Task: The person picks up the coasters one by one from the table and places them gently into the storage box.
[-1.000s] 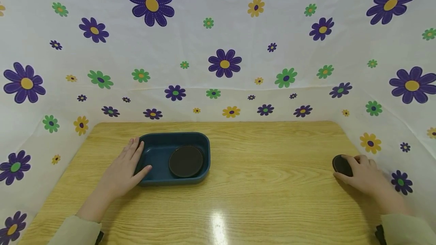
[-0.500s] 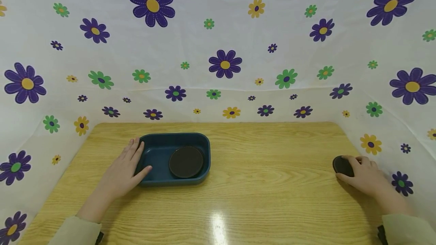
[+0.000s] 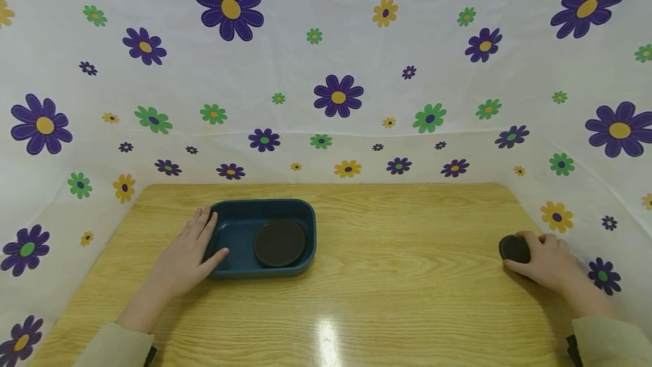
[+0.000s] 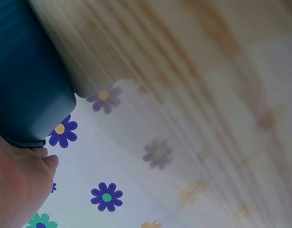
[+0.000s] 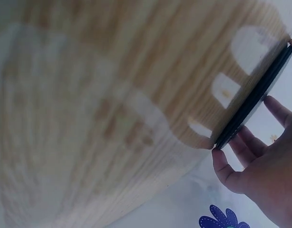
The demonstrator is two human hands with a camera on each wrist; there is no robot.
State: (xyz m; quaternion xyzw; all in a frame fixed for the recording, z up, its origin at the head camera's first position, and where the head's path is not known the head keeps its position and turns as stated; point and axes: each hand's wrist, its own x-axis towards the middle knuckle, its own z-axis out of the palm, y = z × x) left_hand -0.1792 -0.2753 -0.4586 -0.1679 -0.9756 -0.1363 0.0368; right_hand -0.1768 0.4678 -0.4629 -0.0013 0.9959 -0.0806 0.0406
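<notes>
My left hand (image 3: 191, 254) rests at the left end of a dark blue rectangular tray (image 3: 262, 272), its straight fingers along the end rim and the thumb over the front corner. Inside the tray's right half lies a black round disc (image 3: 280, 242). Far to the right, my right hand (image 3: 547, 262) grips the edge of a second, smaller-looking black disc (image 3: 514, 249). In the right wrist view this disc (image 5: 253, 92) shows as a thin dark edge close on the table, with thumb and fingertips around its rim. The left wrist view shows the tray's outer wall (image 4: 32, 71) beside the fingers.
Both hands work over a light wood table (image 3: 397, 299) with a glare spot near its front. White cloth (image 3: 285, 61) printed with purple, green and yellow flowers encloses the back and both sides, close to the right hand.
The head view has shifted very slightly. My right hand and its disc stay almost in place, the fingers adjusting a little; the left hand and tray hold still.
</notes>
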